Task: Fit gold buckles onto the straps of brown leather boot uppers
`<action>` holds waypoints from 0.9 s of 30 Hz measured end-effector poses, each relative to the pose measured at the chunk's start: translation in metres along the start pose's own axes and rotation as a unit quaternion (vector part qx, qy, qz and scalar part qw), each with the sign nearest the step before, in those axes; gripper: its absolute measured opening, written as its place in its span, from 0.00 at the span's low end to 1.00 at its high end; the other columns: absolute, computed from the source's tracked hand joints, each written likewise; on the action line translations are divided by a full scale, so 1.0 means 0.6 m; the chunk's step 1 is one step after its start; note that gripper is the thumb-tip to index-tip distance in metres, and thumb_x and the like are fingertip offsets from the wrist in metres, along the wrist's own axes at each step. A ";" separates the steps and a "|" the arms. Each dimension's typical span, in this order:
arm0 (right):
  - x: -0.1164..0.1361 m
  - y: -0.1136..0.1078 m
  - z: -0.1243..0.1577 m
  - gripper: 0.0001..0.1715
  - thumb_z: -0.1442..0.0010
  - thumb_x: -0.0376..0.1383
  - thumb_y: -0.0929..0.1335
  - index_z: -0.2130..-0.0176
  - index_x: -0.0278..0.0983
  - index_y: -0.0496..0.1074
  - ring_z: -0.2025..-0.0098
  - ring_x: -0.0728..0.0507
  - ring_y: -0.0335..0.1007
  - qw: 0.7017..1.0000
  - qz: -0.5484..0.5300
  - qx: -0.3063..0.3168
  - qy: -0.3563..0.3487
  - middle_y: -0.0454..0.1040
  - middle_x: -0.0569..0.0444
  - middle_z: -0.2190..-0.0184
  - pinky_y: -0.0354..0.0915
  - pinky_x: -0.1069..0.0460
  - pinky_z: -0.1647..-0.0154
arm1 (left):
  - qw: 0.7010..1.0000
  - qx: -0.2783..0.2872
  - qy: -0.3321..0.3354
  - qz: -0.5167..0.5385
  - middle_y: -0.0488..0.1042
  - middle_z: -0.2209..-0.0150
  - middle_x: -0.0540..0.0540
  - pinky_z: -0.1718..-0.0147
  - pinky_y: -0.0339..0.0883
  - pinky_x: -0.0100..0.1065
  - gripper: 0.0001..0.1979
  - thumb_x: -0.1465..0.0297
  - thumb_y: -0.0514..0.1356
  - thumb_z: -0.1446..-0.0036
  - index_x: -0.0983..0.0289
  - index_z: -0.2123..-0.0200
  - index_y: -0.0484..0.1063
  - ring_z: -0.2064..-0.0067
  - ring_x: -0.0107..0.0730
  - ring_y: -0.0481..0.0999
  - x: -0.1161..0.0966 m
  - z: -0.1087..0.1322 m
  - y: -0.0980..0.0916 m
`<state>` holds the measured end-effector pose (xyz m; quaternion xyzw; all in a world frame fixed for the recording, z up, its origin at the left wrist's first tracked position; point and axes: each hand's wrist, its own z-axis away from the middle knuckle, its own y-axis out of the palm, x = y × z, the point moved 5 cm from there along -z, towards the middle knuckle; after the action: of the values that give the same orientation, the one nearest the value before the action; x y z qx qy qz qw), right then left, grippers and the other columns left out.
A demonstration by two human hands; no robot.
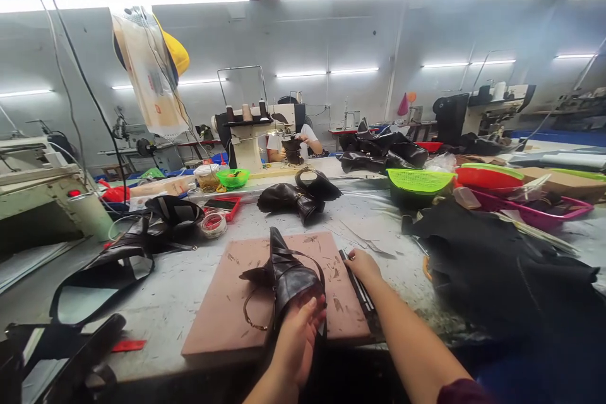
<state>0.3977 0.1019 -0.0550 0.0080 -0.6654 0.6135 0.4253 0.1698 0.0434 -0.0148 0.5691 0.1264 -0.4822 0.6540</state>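
Observation:
A dark brown leather boot upper (pixel 290 274) with thin straps stands on a pinkish-brown work board (pixel 218 315). My left hand (pixel 303 325) is at its lower end, palm turned up and fingers partly curled against the leather; whether they grip it is hard to make out. Beyond the board's right edge lie several slim dark and metallic strips or tools (pixel 360 287). At their far end my right hand (pixel 363 265) is closed, its fingertips on the top of the strips.
More leather uppers (pixel 300 199) lie behind the board and others (pixel 106 271) at left. Black leather (pixel 502 265) covers the right side. A green basket (pixel 419 183) stands at back right. Beyond the table, a person (pixel 307 139) sits at a sewing machine (pixel 250 139).

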 end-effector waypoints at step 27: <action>0.009 -0.011 0.037 0.15 0.43 0.36 0.59 0.62 0.33 0.72 0.60 0.41 0.68 0.968 -0.176 -0.162 -0.078 0.73 0.46 0.66 0.61 0.48 0.59 | 0.965 0.155 -0.076 -0.197 0.73 0.63 0.55 0.67 0.59 0.29 0.13 0.68 0.66 0.59 0.65 0.68 0.72 0.67 0.29 0.72 0.037 0.049 -0.025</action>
<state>0.3855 0.0846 -0.0442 0.1042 -0.7751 0.4105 0.4689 0.1581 0.0089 -0.0309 0.5888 0.1095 -0.6572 0.4576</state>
